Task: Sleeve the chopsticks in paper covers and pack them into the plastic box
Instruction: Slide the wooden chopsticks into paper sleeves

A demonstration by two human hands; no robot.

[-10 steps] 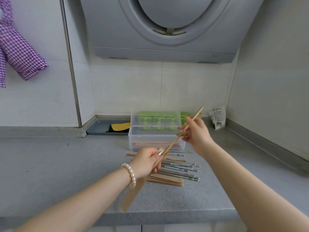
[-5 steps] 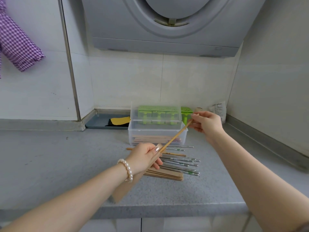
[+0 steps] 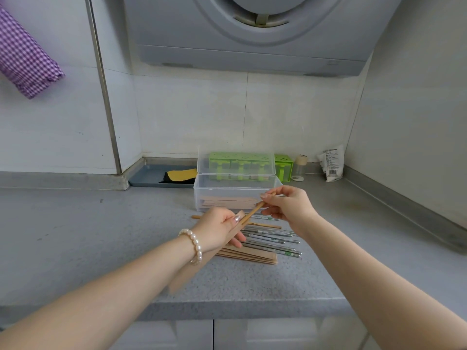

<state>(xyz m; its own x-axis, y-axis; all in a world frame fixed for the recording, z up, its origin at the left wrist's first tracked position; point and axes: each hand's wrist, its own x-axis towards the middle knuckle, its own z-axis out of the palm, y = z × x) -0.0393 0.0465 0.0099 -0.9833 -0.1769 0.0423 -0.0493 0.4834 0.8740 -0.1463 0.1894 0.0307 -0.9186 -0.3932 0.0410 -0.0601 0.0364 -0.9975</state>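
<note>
1. Head view: the right hand (image 3: 290,207) pinches the upper end of a wooden chopstick (image 3: 253,212).
2. The left hand (image 3: 219,231) grips a paper cover (image 3: 194,271); the chopstick's lower end sits in its mouth.
3. Beneath, loose chopsticks (image 3: 271,238) and spare covers (image 3: 249,256) lie on the bench (image 3: 75,236).
4. Behind stands the open plastic box (image 3: 217,190), holding sleeved pairs.

Two hands: left hand (image 3: 219,228), right hand (image 3: 290,207). One plastic box (image 3: 236,188), one paper cover (image 3: 202,258) held, one wooden chopstick (image 3: 252,213) held. Metal chopsticks (image 3: 273,239) and flat covers (image 3: 249,256): too many to count.
</note>
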